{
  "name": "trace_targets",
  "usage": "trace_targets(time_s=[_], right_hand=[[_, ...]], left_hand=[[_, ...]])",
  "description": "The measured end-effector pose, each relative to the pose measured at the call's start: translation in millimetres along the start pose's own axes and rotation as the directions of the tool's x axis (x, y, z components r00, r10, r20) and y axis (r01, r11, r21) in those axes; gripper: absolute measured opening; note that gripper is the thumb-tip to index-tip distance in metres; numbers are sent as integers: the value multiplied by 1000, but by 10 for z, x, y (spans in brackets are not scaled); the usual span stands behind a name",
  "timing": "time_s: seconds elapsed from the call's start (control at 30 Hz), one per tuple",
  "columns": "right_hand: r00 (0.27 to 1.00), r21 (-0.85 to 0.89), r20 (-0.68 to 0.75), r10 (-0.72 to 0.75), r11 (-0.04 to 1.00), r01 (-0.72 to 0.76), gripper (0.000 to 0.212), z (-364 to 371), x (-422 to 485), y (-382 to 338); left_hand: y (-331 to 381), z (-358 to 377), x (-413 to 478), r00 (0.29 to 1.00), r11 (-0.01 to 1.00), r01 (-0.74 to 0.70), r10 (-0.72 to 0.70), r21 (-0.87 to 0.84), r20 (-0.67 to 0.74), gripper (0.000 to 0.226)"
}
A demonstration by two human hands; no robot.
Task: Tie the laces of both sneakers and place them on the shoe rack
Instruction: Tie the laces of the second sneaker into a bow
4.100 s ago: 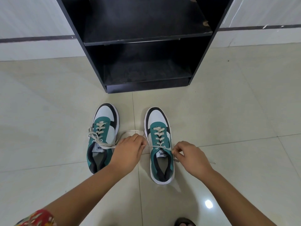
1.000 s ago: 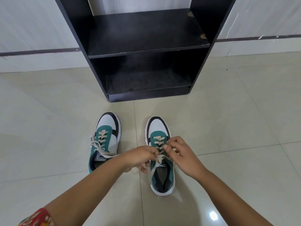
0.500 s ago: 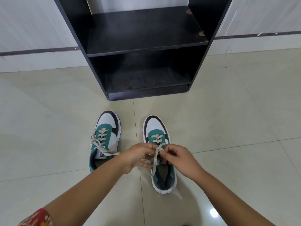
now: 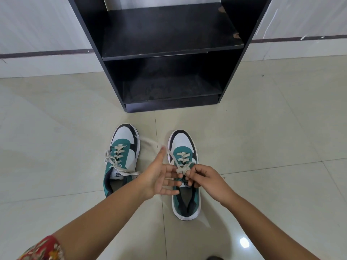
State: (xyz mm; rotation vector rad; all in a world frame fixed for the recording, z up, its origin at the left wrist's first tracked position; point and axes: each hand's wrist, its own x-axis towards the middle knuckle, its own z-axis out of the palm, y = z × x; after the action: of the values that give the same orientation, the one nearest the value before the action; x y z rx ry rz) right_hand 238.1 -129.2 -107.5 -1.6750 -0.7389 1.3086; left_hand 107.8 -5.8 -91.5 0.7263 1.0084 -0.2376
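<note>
Pale glossy floor tiles [image 4: 262, 139] fill most of the view, with a black shoe rack [image 4: 169, 47] standing at top centre against a light wall; both of its shelves hold nothing. Two teal, white and black sneakers sit on the floor below the rack, toes pointing toward it. The left sneaker [image 4: 121, 158] lies at centre-left with its laces [image 4: 114, 162] already in a loose bow, unchanged from half a second ago. The right sneaker [image 4: 185, 177] is just right of centre, and both hands work above its tongue. The right hand [image 4: 204, 180] is curled, its fingertips pinching a small loop of the cream lace [image 4: 185, 168]. The left hand [image 4: 161, 177] has opened since the earlier frame: then it was closed tight against the right hand, now its fingers are spread with the thumb raised, and a lace strand [image 4: 150, 142] runs from near that thumb, blurred, up toward the left sneaker's toe. Whether the left hand grips that strand cannot be told. A patterned red sleeve [image 4: 43, 249] shows at lower left.
</note>
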Motion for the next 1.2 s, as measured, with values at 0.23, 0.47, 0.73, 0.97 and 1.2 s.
trace_targets(time_s=[0.23,0.47,0.73,0.97,1.2], right_hand=[[999,-21,-31,-23,1000,23,25,20,1,39],[979,-94,-200,-22,996,3,16,-126,-59,83],[975,66,-218,41,997,-27,10,-112,-137,62],[942,178,-264,206,971,-163,22,-256,-142,63],[986,348,-90,143,932,-104,31,-125,-116,13]], left_hand=[[-83,69,-52,939,922,-251,306,296,-158,18],[-152,-75,-59,789,707,-360,579,609,-206,6],[-304,-70,-75,733,752,-470,624,461,-271,12],[-350,-244,-19,635,323,-208,762,923,-123,14],[-355,-159,-4,717,422,-354,695,834,-48,18]])
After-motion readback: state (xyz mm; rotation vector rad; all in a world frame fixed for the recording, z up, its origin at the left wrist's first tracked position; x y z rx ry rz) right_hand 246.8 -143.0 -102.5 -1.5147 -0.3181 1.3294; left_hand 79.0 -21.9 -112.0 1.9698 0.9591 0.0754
